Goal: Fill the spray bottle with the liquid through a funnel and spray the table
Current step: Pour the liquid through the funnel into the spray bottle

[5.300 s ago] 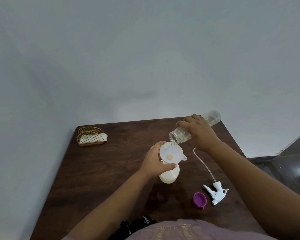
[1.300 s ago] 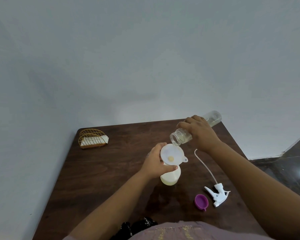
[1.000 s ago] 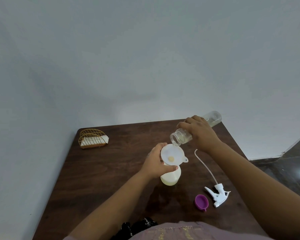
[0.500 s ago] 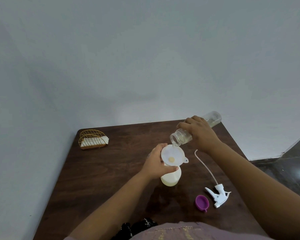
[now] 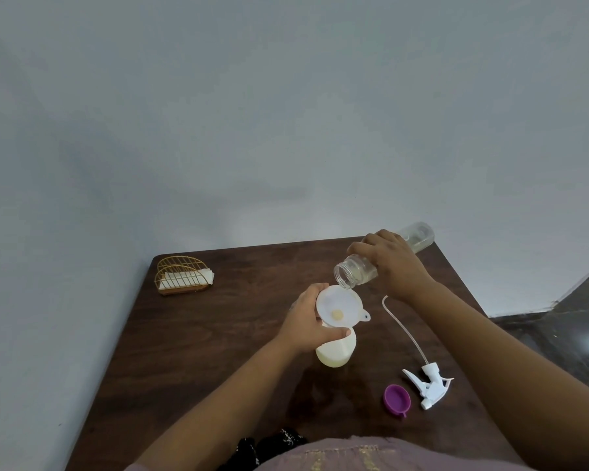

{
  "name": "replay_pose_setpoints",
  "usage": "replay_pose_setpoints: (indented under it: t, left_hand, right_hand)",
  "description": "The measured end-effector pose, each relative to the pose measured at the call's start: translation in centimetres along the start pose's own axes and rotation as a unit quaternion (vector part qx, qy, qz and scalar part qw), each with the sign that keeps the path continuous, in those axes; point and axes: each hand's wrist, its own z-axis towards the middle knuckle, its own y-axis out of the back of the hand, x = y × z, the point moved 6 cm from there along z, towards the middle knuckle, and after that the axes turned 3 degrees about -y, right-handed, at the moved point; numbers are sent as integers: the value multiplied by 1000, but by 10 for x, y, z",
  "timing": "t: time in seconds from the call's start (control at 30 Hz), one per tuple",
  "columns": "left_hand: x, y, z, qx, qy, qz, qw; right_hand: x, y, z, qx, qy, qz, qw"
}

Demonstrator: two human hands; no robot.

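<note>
Left hand [image 5: 305, 326] curls round the spray bottle [image 5: 335, 351] and funnel [image 5: 337, 307]; right hand [image 5: 393, 263] clasps the tilted clear bottle [image 5: 356, 271] over it, seemingly pouring, near the worktop's [image 5: 218, 334] far edge.

Dark wood-grain table [image 5: 218, 334], slightly glossy; clear plastic bottle [image 5: 357, 271]; translucent white plastic funnel [image 5: 340, 302]; gold wire holder [image 5: 182, 275].

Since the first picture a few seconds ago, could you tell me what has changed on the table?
Almost nothing: only the camera shifted slightly. The right hand still tilts the clear bottle over the funnel, and the left hand still steadies the spray bottle. The sprayer head, purple cap and napkin holder lie where they were.
</note>
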Motion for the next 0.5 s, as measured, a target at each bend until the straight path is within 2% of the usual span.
replay_pose_setpoints:
  t: [0.5]
  left_hand:
    - [-1, 0, 0, 5, 8, -3, 1000]
  right_hand:
    - [1, -3, -1, 5, 5, -13, 1000]
